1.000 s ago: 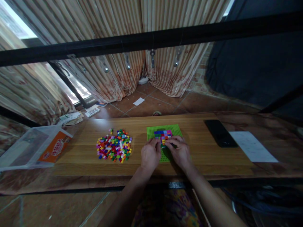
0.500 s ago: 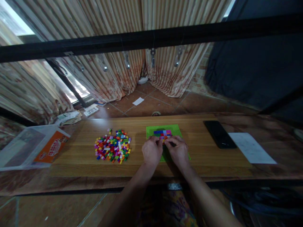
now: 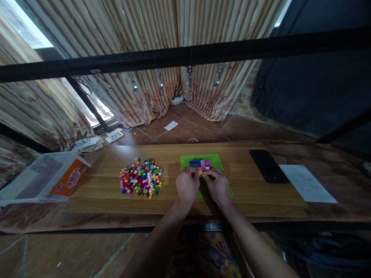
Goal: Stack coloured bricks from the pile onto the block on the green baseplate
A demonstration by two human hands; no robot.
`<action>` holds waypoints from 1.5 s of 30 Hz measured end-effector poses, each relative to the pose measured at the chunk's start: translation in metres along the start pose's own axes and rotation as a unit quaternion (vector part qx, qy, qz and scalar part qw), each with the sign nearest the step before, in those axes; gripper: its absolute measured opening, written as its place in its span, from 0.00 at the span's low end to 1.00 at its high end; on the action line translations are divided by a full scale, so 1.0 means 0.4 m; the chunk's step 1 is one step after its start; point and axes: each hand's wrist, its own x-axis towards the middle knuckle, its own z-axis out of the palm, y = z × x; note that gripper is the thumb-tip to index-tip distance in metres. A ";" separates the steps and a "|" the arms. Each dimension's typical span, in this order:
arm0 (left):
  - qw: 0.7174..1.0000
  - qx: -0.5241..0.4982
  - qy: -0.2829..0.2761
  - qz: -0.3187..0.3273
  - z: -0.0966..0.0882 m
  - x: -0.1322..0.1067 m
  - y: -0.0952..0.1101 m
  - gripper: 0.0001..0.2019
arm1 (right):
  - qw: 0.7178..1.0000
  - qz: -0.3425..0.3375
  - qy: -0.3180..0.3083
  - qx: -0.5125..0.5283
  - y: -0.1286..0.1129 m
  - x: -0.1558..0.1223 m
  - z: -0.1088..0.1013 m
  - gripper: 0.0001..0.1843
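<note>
A green baseplate (image 3: 216,161) lies on the wooden table (image 3: 95,189), with a patch of small coloured bricks (image 3: 200,165) pressed onto its far half. My left hand (image 3: 187,185) and my right hand (image 3: 217,186) rest side by side on the plate's near half. Their fingertips meet in a pinch at the near edge of the brick patch. Whatever they pinch is too small to name. A loose pile of coloured bricks (image 3: 141,178) lies to the left of my hands.
A black phone (image 3: 268,166) and a white sheet of paper (image 3: 307,182) lie on the right. At the far left stands a clear plastic bin (image 3: 34,177) with an orange label. A black bar crosses overhead; curtains and tiled floor are beyond.
Both hands stay on the baseplate, drawn slightly closer together at the brick patch. The view has shifted a little; nothing else has moved.
</note>
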 end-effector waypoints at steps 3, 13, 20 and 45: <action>0.999 -0.033 0.004 0.014 -0.011 -0.016 -0.016 0.09 | 1.000 -0.002 0.004 0.013 -0.002 -0.004 -0.006 0.12; 0.993 -0.080 0.072 0.048 -0.153 -0.135 -0.234 0.08 | 0.995 -0.012 0.060 0.079 -0.022 -0.087 -0.057 0.09; 0.988 -0.050 0.146 -0.007 -0.235 -0.199 -0.364 0.07 | 0.991 -0.060 -0.081 0.092 -0.098 -0.160 0.012 0.06; 0.972 -0.114 0.187 -0.089 -0.259 -0.185 -0.418 0.07 | 0.955 -0.203 -0.210 -0.060 -0.295 -0.149 0.330 0.04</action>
